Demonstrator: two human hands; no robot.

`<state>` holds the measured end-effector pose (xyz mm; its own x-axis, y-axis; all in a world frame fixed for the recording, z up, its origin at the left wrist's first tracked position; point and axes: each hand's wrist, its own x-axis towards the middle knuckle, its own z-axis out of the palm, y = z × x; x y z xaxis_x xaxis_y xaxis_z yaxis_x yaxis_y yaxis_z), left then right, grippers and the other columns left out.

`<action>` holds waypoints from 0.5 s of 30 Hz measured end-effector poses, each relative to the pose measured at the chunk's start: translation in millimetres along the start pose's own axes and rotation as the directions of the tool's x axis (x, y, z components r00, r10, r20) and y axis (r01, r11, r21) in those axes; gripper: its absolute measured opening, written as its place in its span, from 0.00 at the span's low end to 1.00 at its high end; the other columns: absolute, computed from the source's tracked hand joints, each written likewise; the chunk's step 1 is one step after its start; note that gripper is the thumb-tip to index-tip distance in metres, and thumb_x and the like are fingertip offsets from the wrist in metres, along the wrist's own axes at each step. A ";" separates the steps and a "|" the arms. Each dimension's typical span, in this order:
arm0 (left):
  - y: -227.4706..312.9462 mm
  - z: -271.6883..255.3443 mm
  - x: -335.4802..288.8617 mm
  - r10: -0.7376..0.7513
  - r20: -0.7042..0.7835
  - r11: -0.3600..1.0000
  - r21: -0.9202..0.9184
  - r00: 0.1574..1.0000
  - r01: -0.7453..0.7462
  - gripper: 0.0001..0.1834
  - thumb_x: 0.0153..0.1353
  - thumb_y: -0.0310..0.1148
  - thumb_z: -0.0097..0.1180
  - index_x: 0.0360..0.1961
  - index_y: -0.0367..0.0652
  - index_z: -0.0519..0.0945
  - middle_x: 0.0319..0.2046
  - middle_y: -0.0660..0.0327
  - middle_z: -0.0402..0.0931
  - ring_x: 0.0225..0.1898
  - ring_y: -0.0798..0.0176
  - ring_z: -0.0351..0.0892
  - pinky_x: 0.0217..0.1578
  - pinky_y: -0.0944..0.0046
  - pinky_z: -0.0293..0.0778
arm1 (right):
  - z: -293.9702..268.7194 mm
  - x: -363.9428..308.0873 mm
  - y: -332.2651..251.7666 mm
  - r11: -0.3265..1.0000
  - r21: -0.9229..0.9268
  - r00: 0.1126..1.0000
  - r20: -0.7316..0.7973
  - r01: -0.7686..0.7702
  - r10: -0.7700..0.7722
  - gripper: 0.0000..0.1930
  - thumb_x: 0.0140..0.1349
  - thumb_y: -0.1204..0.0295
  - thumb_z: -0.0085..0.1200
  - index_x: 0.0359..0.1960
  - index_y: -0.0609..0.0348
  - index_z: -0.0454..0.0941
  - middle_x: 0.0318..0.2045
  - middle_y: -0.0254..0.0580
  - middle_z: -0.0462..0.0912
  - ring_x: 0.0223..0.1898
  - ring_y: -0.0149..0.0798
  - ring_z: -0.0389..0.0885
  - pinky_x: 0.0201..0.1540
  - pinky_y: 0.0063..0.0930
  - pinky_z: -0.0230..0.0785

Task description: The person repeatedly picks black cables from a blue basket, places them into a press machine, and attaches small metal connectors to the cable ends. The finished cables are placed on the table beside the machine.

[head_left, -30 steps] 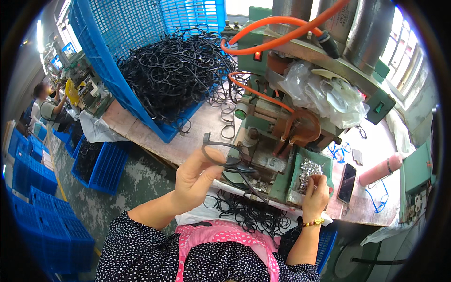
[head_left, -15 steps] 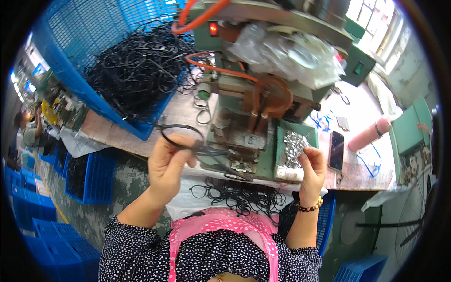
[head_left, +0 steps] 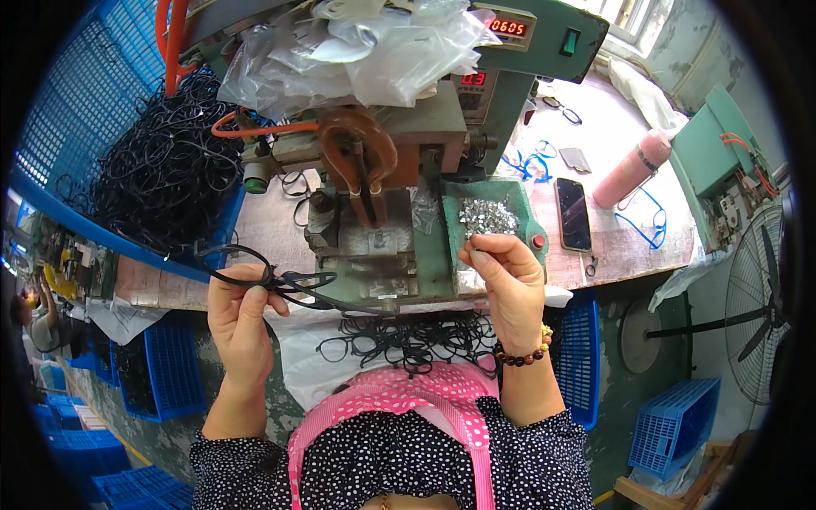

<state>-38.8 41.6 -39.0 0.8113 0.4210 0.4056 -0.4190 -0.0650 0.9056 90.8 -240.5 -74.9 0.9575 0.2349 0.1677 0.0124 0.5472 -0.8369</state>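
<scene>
- Left hand [head_left: 240,327]: thumb and fingers pinched on a black glasses frame [head_left: 274,279], slim arms trailing right.
- On my feed the frame sits left of and below the machine's copper-coloured tips [head_left: 360,210], apart from them.
- Right hand [head_left: 512,285]: thumb and forefinger nearly meeting, just beside the metal bits [head_left: 486,218] in the green tray [head_left: 520,197]. Might be a bit between them; too small for me to tell.
- More black frames [head_left: 433,340] heaped on the white sheet [head_left: 297,357] below.
- Risk, I'd say: slack left grip, frame swivels or drops into that lookalike heap.
- Trailing arms could snag on the machine's front edge if the hand goes in low.
- Anything that tiny could slip from a loose right pinch and get lost.
- Wrist knocking the tray could scatter bits.
- Red displays [head_left: 508,27] are lit; fingers straying under the tips could get nipped.
</scene>
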 end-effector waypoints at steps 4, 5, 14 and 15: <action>0.4 8.6 2.2 -0.017 0.000 1.000 -0.008 1.000 0.017 0.10 0.71 0.24 0.53 0.51 0.35 0.74 0.44 0.56 0.78 0.33 0.66 0.78 0.34 0.68 0.76 | 4.8 1.4 -0.3 0.999 -0.027 0.999 0.010 -0.036 0.036 0.09 0.66 0.84 0.57 0.47 0.65 0.81 0.44 0.42 0.86 0.46 0.36 0.85 0.56 0.31 0.78; 1.6 10.2 3.8 -0.024 0.009 1.000 -0.006 1.000 0.024 0.10 0.71 0.24 0.53 0.51 0.35 0.74 0.43 0.56 0.78 0.33 0.66 0.78 0.35 0.69 0.76 | 6.2 1.8 -0.1 0.999 -0.038 0.999 0.010 -0.039 0.039 0.09 0.66 0.84 0.57 0.47 0.64 0.81 0.43 0.41 0.86 0.46 0.35 0.85 0.55 0.31 0.78; 15.8 14.7 44.6 0.024 0.153 0.999 0.021 0.988 -0.028 0.12 0.72 0.25 0.51 0.54 0.38 0.73 0.46 0.57 0.77 0.39 0.65 0.78 0.35 0.66 0.77 | 34.3 18.8 10.8 0.977 -0.188 0.992 0.089 0.102 -0.087 0.08 0.64 0.85 0.56 0.43 0.61 0.78 0.39 0.30 0.80 0.40 0.22 0.75 0.45 0.17 0.68; 17.1 15.7 51.9 0.047 0.158 0.999 0.018 0.986 -0.051 0.12 0.72 0.26 0.52 0.54 0.38 0.74 0.47 0.57 0.78 0.36 0.66 0.78 0.35 0.66 0.77 | 39.7 21.7 14.4 0.955 -0.243 0.983 0.111 0.171 -0.148 0.08 0.64 0.85 0.55 0.43 0.62 0.77 0.40 0.31 0.79 0.40 0.23 0.75 0.46 0.18 0.68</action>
<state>2.5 48.1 -0.5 0.8448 0.2693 0.4623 -0.4522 -0.1022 0.8860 100.3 -195.6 -62.6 0.9072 0.2389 0.3462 0.2457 0.3672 -0.8971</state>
